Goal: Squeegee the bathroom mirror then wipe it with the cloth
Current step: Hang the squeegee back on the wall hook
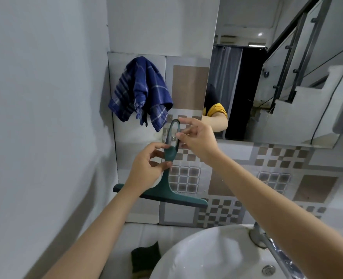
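Left hand (146, 168) pinching the green squeegee (167, 174) mid-handle; right hand (198, 139) pinching its hanging loop at the wall hook (171, 137). Blade hanging level below the hook, against the tiles. Blue checked cloth (140, 91) draped up-left of the hook. Mirror (287, 77) right of the hook; sink (217, 256) below.
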Tool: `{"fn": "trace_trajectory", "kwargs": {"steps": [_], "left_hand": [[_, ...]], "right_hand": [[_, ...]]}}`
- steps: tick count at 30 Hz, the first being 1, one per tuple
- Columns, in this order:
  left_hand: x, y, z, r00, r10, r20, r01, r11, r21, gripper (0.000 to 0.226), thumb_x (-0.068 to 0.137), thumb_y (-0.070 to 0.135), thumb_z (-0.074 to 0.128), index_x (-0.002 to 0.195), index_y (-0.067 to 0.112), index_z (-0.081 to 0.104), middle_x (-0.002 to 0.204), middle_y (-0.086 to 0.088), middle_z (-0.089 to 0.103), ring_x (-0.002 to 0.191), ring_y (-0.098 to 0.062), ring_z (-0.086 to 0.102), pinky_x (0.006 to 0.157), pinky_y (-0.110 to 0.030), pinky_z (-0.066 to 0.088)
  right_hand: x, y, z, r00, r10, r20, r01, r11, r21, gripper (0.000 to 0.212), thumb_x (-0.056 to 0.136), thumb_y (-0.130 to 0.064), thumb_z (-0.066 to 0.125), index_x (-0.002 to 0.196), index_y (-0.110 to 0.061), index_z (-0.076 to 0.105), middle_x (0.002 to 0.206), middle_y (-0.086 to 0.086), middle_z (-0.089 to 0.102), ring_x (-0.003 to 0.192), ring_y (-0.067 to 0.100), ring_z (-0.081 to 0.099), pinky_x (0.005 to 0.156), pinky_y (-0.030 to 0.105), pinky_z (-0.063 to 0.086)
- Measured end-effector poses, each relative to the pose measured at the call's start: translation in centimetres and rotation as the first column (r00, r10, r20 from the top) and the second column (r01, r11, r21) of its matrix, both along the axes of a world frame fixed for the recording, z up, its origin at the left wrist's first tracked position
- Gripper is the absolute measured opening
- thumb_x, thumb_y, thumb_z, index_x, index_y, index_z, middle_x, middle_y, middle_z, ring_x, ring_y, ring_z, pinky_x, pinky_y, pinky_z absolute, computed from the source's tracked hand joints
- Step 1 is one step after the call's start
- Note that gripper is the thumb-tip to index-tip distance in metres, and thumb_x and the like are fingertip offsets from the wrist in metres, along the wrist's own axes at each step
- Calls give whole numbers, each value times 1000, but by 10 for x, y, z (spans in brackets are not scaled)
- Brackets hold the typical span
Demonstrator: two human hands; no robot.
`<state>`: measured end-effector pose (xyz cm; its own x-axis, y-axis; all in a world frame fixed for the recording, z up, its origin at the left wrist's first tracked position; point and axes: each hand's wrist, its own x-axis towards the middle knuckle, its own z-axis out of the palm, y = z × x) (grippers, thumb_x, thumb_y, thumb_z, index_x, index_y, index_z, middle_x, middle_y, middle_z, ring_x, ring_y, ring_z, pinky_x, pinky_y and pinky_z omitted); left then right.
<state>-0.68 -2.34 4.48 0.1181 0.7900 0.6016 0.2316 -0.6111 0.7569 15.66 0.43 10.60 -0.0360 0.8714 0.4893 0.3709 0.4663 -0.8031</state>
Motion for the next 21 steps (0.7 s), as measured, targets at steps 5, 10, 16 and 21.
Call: {"fn": "trace_trajectory", "kwargs": {"steps": [5,10,16,21], "left_hand": [[-2,18,-16,996,67,59,-65,997,-35,39,77,5,73,104,28,57,102,17,64,88,-5,63,74,-29,58],[-3,26,-32,995,83,59,-78,994,-77,38,76,7,74,100,31,56,99,16,65,86,-1,63,73,-22,56],[-1,29,-55,993,114,-22,-116,986,-117,38,78,11,72,105,29,53,98,21,61,90,-6,63,74,-21,56],[-1,26,-35,984,107,-140,-131,975,-178,29,81,22,70,104,25,53,102,10,61,96,-11,61,80,-22,52]], "right_hand": [[-11,20,-7,999,3,40,-1,1000,-31,44,84,-10,72,126,-17,59,89,15,71,81,30,70,71,44,61],[-14,30,-23,997,-7,78,11,999,-46,42,84,-11,72,124,-16,60,88,13,68,82,31,69,71,47,61],[-13,29,-46,996,1,91,7,997,-81,40,86,-12,70,122,-22,58,88,10,70,80,28,68,76,48,59],[-12,22,-33,982,-100,157,100,995,7,27,87,-7,66,113,-15,63,91,3,68,78,12,63,76,32,56]]}}
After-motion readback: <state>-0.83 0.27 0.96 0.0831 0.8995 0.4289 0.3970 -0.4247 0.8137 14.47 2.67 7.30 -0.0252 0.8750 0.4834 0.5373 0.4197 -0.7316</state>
